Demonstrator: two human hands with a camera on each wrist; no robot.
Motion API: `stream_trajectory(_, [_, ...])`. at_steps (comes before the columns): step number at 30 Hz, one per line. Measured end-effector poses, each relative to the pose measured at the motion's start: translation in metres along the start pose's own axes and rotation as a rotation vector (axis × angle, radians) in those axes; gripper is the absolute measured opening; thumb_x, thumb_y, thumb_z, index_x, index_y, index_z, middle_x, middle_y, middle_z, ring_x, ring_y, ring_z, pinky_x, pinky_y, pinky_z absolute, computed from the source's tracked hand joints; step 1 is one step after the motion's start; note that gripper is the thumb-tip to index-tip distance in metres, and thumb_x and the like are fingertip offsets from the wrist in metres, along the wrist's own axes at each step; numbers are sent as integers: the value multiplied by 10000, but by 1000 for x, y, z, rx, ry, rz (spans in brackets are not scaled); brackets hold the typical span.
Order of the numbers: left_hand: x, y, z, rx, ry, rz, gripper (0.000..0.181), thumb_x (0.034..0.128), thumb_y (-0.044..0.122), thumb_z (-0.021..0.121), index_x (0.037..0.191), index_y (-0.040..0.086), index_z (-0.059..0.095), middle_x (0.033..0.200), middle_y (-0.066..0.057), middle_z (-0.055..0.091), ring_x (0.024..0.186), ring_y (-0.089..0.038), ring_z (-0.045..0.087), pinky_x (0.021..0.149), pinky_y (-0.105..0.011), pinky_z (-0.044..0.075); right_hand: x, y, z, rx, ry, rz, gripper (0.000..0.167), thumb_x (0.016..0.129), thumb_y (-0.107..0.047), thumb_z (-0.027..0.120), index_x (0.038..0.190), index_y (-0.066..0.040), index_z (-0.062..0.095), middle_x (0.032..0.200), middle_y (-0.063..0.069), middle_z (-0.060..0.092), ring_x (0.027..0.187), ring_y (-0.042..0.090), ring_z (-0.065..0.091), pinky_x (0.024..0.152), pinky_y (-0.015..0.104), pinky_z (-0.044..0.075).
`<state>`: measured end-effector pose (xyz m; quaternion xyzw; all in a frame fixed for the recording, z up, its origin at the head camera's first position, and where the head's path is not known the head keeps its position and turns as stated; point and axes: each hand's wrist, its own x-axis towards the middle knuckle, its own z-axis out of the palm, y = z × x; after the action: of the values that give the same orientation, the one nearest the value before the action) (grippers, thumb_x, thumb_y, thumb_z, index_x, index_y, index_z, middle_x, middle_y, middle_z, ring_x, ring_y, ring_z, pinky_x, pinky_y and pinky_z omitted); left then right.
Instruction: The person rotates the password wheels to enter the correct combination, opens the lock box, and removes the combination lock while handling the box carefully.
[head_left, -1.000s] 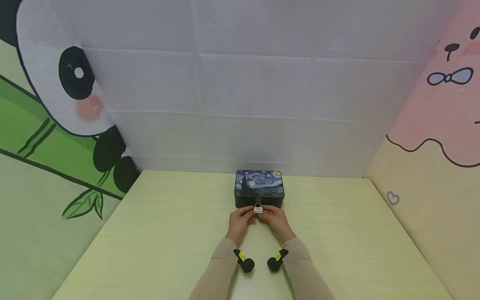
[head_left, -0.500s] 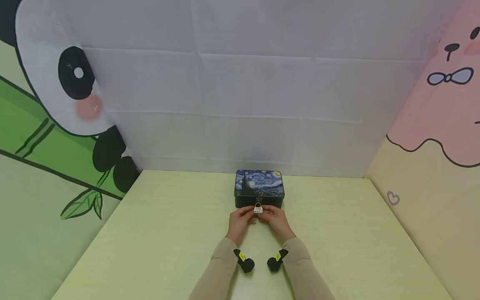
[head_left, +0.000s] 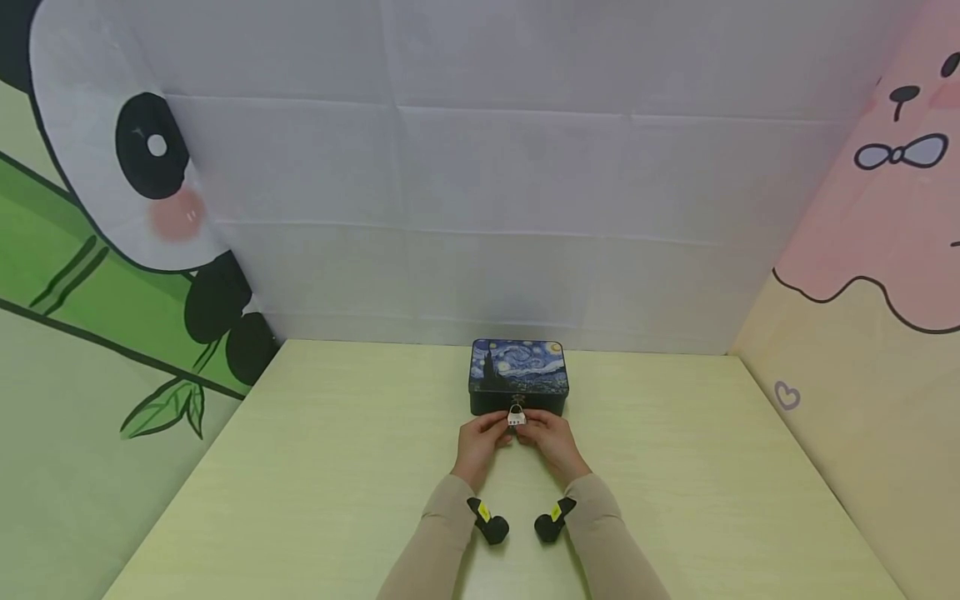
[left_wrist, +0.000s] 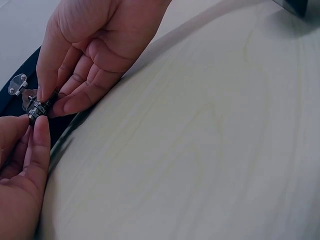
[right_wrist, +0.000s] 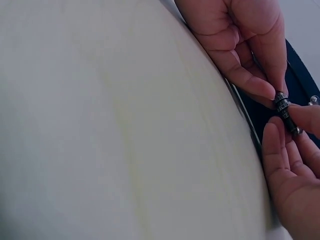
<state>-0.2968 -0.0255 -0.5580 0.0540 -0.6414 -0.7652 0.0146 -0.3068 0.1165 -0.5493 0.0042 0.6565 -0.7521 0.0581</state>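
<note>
A small combination padlock [head_left: 517, 419] hangs by its shackle at the front clasp of a dark tin box [head_left: 518, 367] with a starry-night picture on its lid. My left hand [head_left: 478, 446] pinches the lock from the left, and my right hand [head_left: 556, 443] pinches it from the right. In the left wrist view, fingertips of both hands meet at the padlock [left_wrist: 38, 110], whose number dials show; a metal clasp [left_wrist: 18, 84] sits beyond it on the box front. The right wrist view has the padlock [right_wrist: 283, 106] between the fingertips too, partly covered by them.
The box stands near the back of a pale wooden table [head_left: 337, 467]. A white cloth wall [head_left: 510, 208] rises behind it, with cartoon-printed panels at left and right. Black wrist cameras [head_left: 492, 530] are worn on both sleeves.
</note>
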Motion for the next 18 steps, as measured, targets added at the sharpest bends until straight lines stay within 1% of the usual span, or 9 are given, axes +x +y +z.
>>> stream_trajectory(9, [-1,2,0,-5,5,7,254,945,-16,651,1172,-130,665,1135,-219,678,786,-99,673,696,-228,605,0,-1,1,3,0,4,316,905,106,633,1206,189,587,918,108,720,750,95,659,663,224,586])
stream_trajectory(12, [-2,2,0,-6,2,16,252,946,-14,651,1168,-131,665,1132,-220,680,786,-101,674,694,-232,606,0,-1,0,-2,-1,1,326,909,96,635,1217,187,583,941,128,720,753,94,659,671,227,588])
stream_trajectory(14, [-2,2,0,-7,5,9,248,945,-14,653,1166,-124,671,1128,-212,683,786,-102,675,695,-228,605,0,1,-1,0,-2,-5,328,918,85,631,1224,193,578,974,153,718,746,98,660,676,232,591])
stream_trajectory(18, [-1,3,1,-2,11,1,237,946,-11,651,1160,-109,681,1126,-201,685,793,-107,675,699,-230,605,2,3,-3,34,-2,10,330,955,51,591,1251,195,565,1012,176,708,724,109,668,679,233,594])
